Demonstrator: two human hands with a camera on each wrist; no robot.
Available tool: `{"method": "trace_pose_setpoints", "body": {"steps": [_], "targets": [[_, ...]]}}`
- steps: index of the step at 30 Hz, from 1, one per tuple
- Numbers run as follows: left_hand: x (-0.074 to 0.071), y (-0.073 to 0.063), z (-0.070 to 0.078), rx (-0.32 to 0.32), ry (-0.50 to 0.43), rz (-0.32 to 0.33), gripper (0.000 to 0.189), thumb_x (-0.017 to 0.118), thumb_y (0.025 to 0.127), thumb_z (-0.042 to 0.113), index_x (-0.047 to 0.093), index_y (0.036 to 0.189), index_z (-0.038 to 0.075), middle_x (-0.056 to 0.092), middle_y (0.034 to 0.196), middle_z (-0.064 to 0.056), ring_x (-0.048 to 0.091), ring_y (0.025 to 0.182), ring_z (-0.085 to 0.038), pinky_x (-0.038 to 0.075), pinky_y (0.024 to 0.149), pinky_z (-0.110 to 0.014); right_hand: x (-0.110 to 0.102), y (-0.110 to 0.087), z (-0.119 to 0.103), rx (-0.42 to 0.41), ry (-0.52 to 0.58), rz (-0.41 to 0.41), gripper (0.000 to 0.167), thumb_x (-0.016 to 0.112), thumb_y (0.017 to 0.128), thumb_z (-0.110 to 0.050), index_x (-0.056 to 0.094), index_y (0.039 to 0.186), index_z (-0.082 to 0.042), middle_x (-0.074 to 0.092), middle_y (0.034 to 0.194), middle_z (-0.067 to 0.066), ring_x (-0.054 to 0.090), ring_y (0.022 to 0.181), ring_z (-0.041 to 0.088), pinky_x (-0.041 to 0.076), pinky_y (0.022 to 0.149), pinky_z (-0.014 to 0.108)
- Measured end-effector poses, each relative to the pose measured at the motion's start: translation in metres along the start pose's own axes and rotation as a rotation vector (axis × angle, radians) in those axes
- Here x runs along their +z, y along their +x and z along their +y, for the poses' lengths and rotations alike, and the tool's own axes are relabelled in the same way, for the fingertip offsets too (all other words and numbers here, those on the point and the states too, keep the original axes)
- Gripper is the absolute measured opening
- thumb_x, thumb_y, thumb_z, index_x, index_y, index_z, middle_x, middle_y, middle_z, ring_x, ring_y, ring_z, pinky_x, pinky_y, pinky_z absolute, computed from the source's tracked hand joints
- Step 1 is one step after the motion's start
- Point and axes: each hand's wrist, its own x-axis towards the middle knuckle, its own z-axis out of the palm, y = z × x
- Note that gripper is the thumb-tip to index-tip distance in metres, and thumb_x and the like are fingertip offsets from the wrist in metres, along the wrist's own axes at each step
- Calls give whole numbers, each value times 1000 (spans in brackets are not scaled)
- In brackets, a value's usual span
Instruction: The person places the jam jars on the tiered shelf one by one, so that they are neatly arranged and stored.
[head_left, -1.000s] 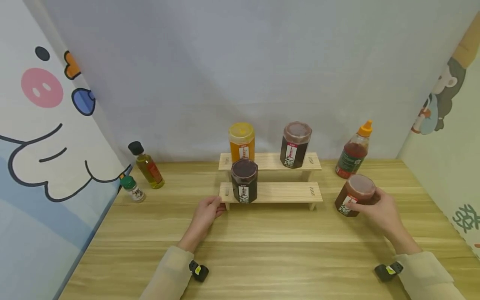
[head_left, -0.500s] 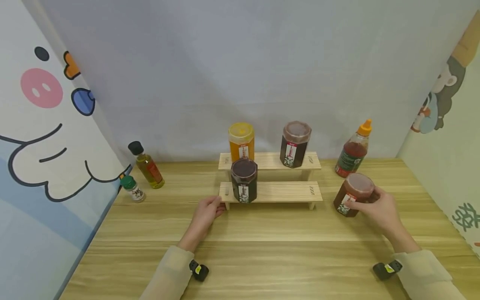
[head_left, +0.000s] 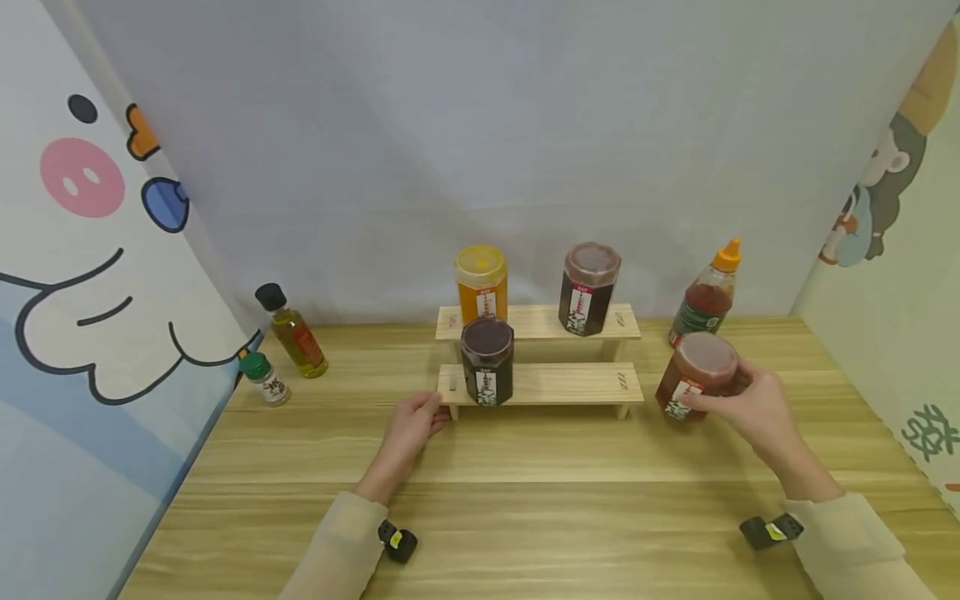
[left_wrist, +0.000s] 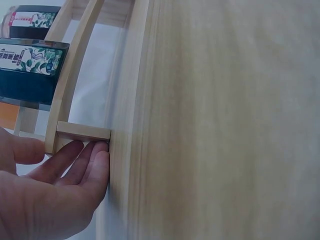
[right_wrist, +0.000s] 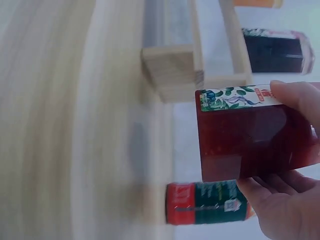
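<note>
My right hand (head_left: 757, 417) grips a hexagonal jar of red jam (right_wrist: 245, 135), thumb on the label side and fingers round the far side. In the right wrist view the jar's base is apart from the table. My left hand (head_left: 412, 421) holds the left end of the two-tier wooden rack (head_left: 570, 383), its thumb at the lower shelf's edge and fingers against the leg (left_wrist: 82, 131). On the lower shelf stands a dark jar (head_left: 489, 367). The upper shelf bears a yellow-orange jar (head_left: 482, 283) and another dark jar (head_left: 590, 292).
Behind the held jar stands a red sauce bottle (head_left: 705, 304) with an orange nozzle, partly covered. At the left are an oil bottle (head_left: 300, 337) with a black cap and a green-capped spice jar (head_left: 266, 382). A pale curtain (head_left: 360, 167) closes off the table's back edge.
My right hand has raised the jar of red jam and carried it slightly left, so it now overlaps the sauce bottle. The left hand stays at the rack.
</note>
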Motion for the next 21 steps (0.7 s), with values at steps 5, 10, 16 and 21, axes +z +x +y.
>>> {"method": "trace_pose_setpoints", "body": {"steps": [5, 10, 16, 21], "targets": [[0, 0, -1, -3, 3, -2, 38, 42, 103, 14, 51, 125, -15, 58, 114, -26, 59, 105, -33, 50, 91, -39, 3, 0, -13, -38, 41, -42, 67, 84, 75, -19, 52, 130, 1, 61, 113, 4, 60, 93, 7, 52, 71, 17], [0, 1, -1, -12, 14, -1, 38, 42, 103, 15, 51, 125, -15, 59, 114, -26, 59, 105, -32, 50, 91, -39, 10, 1, -22, -60, 105, -75, 62, 83, 76, -15, 54, 128, -1, 62, 112, 3, 62, 92, 11, 53, 71, 21], [0, 1, -1, -8, 27, 4, 38, 43, 103, 15, 52, 124, -15, 60, 112, -25, 60, 103, -31, 50, 90, -39, 25, 5, -32, -84, 185, -81, 61, 84, 74, -9, 55, 128, -3, 63, 111, 3, 63, 90, 14, 53, 71, 22], [-1, 1, -1, -3, 17, 1, 38, 42, 103, 14, 52, 124, -16, 60, 112, -26, 59, 103, -32, 50, 90, -39, 41, 9, -41, -111, 222, -92, 65, 84, 73, -7, 53, 129, 2, 62, 113, 4, 62, 96, 12, 52, 75, 20]]}}
